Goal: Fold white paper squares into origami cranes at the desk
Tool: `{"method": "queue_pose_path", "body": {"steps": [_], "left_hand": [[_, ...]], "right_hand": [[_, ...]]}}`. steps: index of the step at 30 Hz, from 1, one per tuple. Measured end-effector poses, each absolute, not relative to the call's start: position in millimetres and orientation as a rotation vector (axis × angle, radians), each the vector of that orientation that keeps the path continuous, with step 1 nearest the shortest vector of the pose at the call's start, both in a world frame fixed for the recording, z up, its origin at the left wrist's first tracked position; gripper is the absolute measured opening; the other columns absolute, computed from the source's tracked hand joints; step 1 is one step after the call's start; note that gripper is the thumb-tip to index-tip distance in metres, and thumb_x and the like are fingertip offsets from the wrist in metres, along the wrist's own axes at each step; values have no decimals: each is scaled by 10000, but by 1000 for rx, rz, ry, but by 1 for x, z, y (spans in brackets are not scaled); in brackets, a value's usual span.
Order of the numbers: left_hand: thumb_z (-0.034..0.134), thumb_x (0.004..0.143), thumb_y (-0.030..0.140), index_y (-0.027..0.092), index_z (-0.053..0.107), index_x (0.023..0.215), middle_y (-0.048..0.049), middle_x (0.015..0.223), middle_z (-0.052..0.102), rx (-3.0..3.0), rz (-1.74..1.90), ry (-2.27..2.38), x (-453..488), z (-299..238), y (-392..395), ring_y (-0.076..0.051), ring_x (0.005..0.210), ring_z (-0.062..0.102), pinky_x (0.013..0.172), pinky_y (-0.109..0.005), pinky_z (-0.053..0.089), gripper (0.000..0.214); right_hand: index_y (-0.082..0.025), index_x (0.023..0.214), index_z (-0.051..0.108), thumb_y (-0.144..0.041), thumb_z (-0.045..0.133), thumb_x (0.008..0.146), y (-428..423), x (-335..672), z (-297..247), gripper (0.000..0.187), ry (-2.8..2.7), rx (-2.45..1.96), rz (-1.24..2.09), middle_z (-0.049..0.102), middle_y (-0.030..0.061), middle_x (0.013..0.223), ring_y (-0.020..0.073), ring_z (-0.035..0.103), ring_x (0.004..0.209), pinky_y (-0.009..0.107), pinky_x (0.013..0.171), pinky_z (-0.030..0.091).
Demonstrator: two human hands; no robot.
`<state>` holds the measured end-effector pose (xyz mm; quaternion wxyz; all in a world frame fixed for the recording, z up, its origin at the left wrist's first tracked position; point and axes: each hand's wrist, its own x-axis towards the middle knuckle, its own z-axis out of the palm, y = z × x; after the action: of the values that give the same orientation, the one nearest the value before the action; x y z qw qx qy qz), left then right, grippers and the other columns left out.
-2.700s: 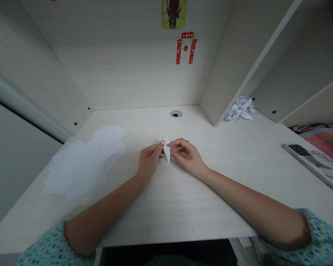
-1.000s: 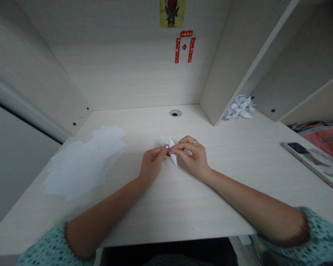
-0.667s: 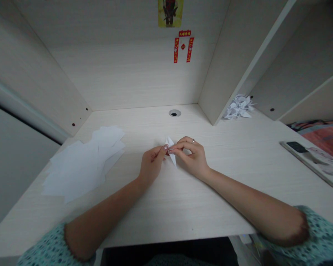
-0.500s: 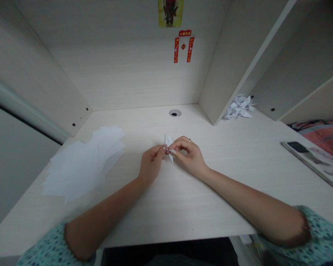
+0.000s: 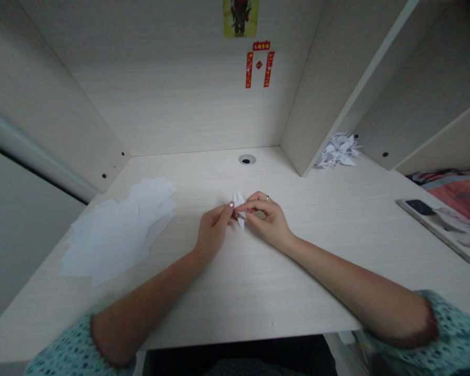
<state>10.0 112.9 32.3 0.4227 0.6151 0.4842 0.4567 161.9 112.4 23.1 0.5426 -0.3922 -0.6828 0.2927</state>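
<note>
A small folded piece of white paper (image 5: 239, 199) with pointed ends is held between my two hands, just above the middle of the desk. My left hand (image 5: 212, 228) pinches its left side between thumb and fingers. From the right, my right hand (image 5: 269, 219) grips it with thumb and index finger; a ring shows on one finger. The fingers cover the middle of the folded paper, so its exact shape cannot be made out.
Loose white paper sheets (image 5: 113, 235) lie spread at the left. A heap of folded white paper pieces (image 5: 339, 150) sits behind the upright divider (image 5: 317, 89). At the right lies a phone (image 5: 441, 224) near a red cloth (image 5: 460, 190). A round cable hole (image 5: 247, 160) is at the back.
My fingers have shifted slightly on the folded paper, with the right index finger now straighter across it. The paper's upper points look turned a little. Everything else stays put.
</note>
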Motion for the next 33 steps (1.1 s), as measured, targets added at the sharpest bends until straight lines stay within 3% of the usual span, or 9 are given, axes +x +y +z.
{"method": "queue_pose_path", "body": {"steps": [13,24,33], "left_hand": [[525,785,466,161,609,535,21,507,552,1511,1170,1256,9,32,112,-105,514,481,535,-231,359,402],[475,815,492,162,592,580,23,529,525,1615,1165,1297,8,30,109,-117,545,473,541,-232,347,422],[451,835,475,176,642,673,0,636,622,1624,1163,1269,9,32,114,-131,603,530,584,-229,400,390]], "right_hand": [[-225,813,718,-210,626,777,112,162,24,100,-1650,-899,765,533,16,748,122,494,677,265,622,404],[-236,707,734,-348,767,626,117,158,17,142,-1362,-918,1016,603,10,682,128,535,648,279,621,419],[-238,768,727,-349,680,729,117,155,19,127,-1362,-918,977,651,31,784,150,579,754,294,692,446]]}}
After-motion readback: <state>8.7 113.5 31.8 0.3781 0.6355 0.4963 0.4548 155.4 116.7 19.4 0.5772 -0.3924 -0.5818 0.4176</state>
